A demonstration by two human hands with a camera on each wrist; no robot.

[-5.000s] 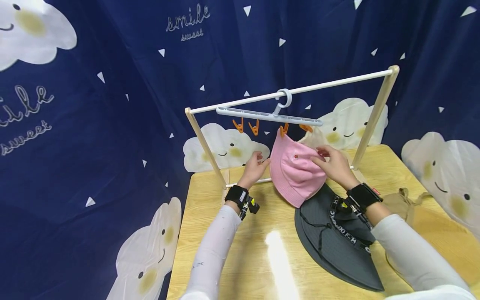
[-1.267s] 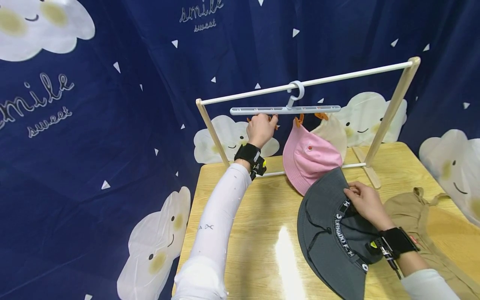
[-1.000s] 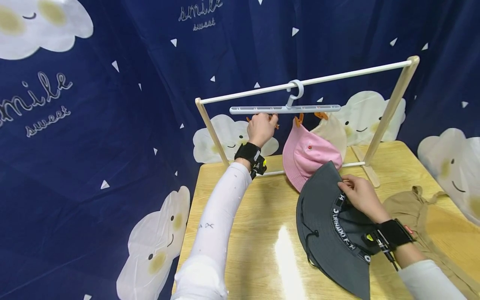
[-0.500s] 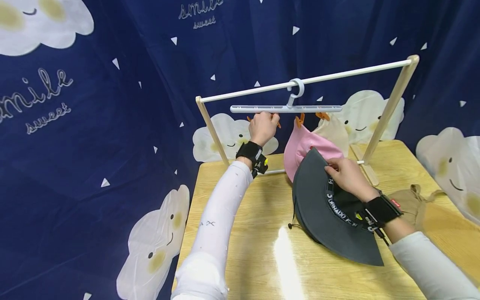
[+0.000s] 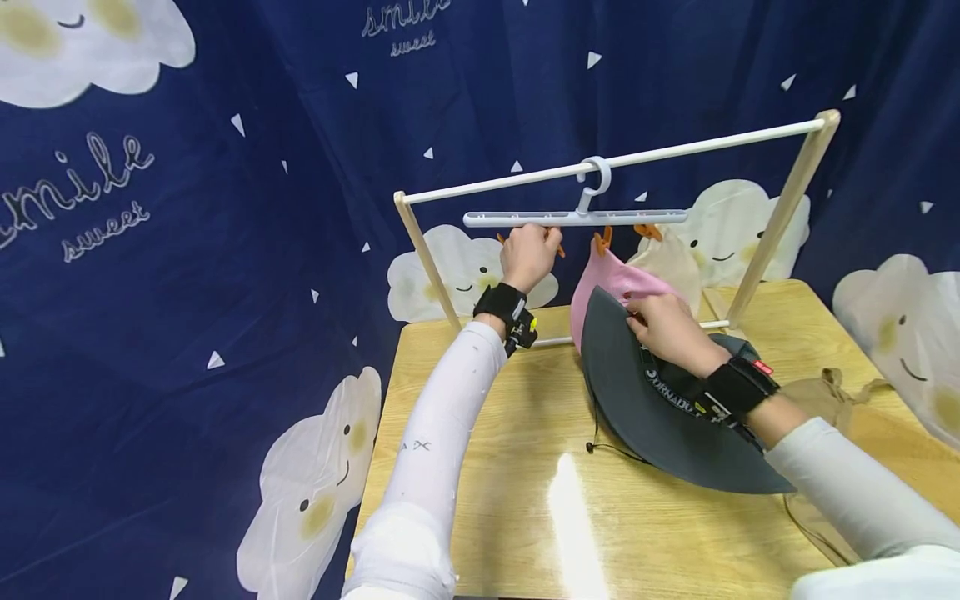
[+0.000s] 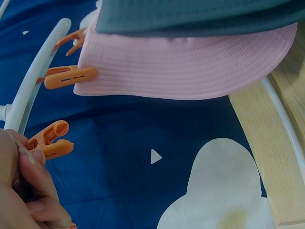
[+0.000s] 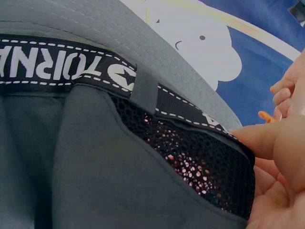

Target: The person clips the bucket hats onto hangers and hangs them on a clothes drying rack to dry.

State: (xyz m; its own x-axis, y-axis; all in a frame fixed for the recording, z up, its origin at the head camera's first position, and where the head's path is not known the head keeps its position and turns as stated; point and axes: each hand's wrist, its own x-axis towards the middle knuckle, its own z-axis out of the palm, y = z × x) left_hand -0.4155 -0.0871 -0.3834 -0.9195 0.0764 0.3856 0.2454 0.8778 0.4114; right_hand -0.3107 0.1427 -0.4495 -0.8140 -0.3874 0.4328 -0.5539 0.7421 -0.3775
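Note:
My left hand is up at the hanger, its fingers and thumb pinching an orange clothespin. My right hand grips the edge of a dark grey wide-brimmed hat, which has a black lettered band and a mesh panel. The grey brim's upper corner overlaps the pink bucket hat. Another orange clothespin bites the pink hat's brim and hangs it from the hanger. Behind it a cream hat hangs from a further orange clip.
The hanger hooks over the white rod of a wooden rack standing on the table. A tan hat lies at the table's right side, partly behind my right arm. A dark blue curtain stands behind.
My left hand went from beside the pink hat up to the clothespin. My right hand left the pink hat, took the grey hat and brought it up and left, over the pink one.

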